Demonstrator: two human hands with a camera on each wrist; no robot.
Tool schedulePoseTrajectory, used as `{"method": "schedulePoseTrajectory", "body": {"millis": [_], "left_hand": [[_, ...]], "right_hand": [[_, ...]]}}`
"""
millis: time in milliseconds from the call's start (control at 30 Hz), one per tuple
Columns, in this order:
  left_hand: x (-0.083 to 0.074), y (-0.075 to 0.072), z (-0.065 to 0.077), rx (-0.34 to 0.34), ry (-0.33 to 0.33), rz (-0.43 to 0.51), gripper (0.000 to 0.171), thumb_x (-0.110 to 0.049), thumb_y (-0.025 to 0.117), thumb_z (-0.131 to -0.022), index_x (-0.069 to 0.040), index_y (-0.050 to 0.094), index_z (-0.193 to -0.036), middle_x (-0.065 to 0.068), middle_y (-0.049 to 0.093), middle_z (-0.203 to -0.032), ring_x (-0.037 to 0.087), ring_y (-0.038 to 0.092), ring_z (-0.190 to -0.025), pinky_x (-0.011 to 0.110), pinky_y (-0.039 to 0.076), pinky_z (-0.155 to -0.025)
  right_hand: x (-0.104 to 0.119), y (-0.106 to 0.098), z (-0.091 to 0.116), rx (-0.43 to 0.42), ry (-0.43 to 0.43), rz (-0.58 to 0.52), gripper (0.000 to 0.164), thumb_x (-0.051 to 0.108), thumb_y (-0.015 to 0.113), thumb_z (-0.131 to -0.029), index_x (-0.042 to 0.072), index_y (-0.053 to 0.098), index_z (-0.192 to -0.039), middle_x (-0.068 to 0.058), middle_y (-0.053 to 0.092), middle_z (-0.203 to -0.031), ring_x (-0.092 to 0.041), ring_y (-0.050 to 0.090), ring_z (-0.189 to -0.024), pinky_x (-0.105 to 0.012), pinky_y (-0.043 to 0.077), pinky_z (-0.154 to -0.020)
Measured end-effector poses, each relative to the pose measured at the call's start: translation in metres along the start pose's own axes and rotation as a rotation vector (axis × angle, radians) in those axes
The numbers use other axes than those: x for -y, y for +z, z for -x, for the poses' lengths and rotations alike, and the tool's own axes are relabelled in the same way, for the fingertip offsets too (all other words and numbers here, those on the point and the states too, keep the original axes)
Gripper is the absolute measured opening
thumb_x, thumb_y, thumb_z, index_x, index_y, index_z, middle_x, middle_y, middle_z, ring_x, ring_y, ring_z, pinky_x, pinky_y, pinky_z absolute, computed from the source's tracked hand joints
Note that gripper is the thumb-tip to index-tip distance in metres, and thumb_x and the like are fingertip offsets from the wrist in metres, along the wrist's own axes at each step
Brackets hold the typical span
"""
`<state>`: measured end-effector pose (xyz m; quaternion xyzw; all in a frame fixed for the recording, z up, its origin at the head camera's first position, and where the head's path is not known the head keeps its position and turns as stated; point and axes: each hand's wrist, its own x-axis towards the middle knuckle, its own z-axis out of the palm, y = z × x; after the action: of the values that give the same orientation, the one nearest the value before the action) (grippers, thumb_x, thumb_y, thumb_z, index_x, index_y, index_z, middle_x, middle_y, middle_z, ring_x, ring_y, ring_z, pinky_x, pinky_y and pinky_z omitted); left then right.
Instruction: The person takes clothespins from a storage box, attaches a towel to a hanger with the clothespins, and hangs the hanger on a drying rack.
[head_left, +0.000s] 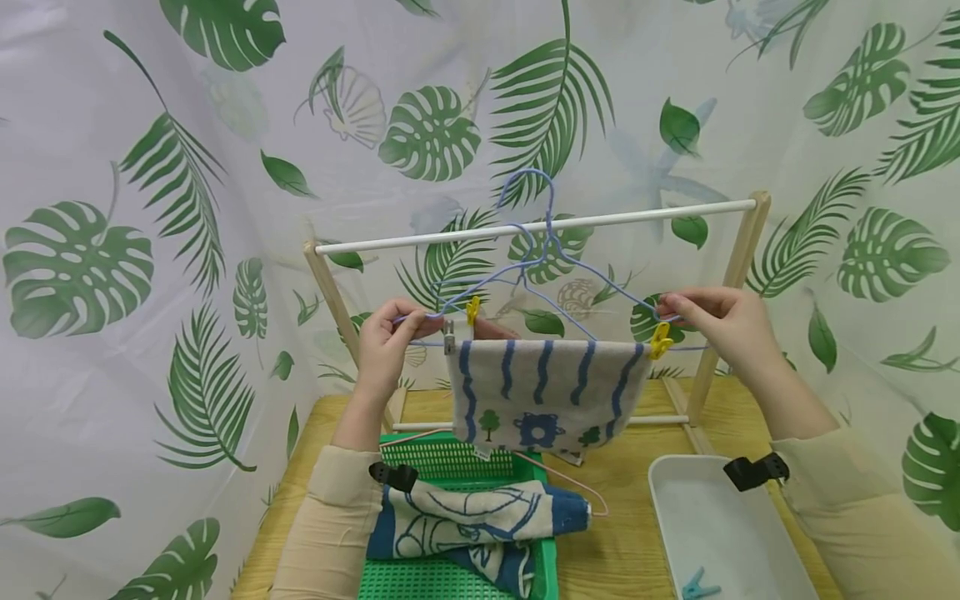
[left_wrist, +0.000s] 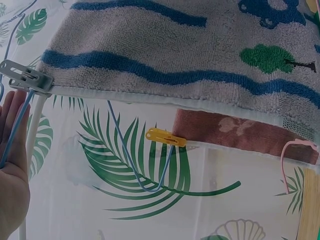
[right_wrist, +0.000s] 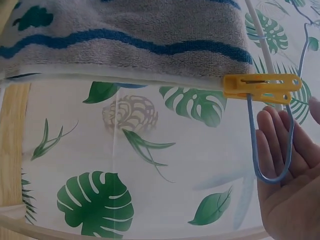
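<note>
My left hand (head_left: 381, 350) pinches the left end of a blue wire hanger (head_left: 600, 275), and my right hand (head_left: 731, 329) pinches its right end. From the hanger hangs a grey towel (head_left: 555, 367) with blue wavy stripes, a blue bear and green trees. A grey clothespin (left_wrist: 26, 77) fixes the towel's left corner; a yellow clothespin (right_wrist: 260, 87) fixes the right one. The hanger's hook stands up above the white rod in the head view. Behind the grey towel, a brown towel (left_wrist: 225, 127) hangs from a second blue hanger with another yellow clothespin (left_wrist: 165, 136).
The drying rack's white rod (head_left: 405, 241) runs between wooden legs (head_left: 738, 250). Below, a green basket (head_left: 551, 575) holds a blue-and-white towel (head_left: 480, 517) and a pink hanger (head_left: 577, 483). At right, a white tray (head_left: 720, 517) contains a blue clothespin (head_left: 699, 586).
</note>
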<state>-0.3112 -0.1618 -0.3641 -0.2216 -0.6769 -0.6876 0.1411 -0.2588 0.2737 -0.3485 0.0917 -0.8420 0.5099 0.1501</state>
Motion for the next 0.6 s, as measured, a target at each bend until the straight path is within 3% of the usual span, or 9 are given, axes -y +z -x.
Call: {"method": "schedulePoseTrajectory", "body": {"millis": [167, 333, 600], "left_hand": [[-0.0001, 0.0015, 0.0001, -0.002, -0.002, 0.005, 0.013, 0.002, 0.056, -0.109, 0.006, 0.064, -0.1, -0.013, 0.077, -0.09, 0.001, 0.079, -0.088, 0.022, 0.065, -0.087], [0.0012, 0.002, -0.0009, 0.007, -0.003, 0.0, 0.013, 0.0, 0.056, -0.109, 0.003, 0.066, -0.1, -0.013, 0.077, -0.09, 0.002, 0.079, -0.087, 0.023, 0.065, -0.088], [0.0011, 0.0053, -0.0029, 0.037, -0.032, -0.031, 0.014, -0.002, 0.057, -0.109, 0.008, 0.065, -0.104, -0.016, 0.078, -0.089, 0.0, 0.079, -0.087, 0.021, 0.063, -0.093]], "right_hand": [[-0.0047, 0.0005, 0.0041, 0.07, 0.003, 0.036, 0.035, 0.026, 0.063, -0.11, -0.004, 0.073, -0.123, 0.035, 0.072, -0.096, 0.005, 0.071, -0.087, -0.006, 0.056, -0.08], [-0.0075, 0.0004, 0.0055, 0.114, -0.012, 0.082, 0.032, 0.02, 0.066, -0.108, -0.007, 0.074, -0.121, 0.032, 0.072, -0.095, 0.01, 0.068, -0.087, -0.007, 0.057, -0.077], [-0.0112, -0.0062, 0.0096, 0.135, -0.057, 0.132, 0.022, 0.011, 0.066, -0.107, -0.007, 0.077, -0.114, 0.033, 0.07, -0.092, 0.01, 0.068, -0.085, -0.007, 0.057, -0.076]]}}
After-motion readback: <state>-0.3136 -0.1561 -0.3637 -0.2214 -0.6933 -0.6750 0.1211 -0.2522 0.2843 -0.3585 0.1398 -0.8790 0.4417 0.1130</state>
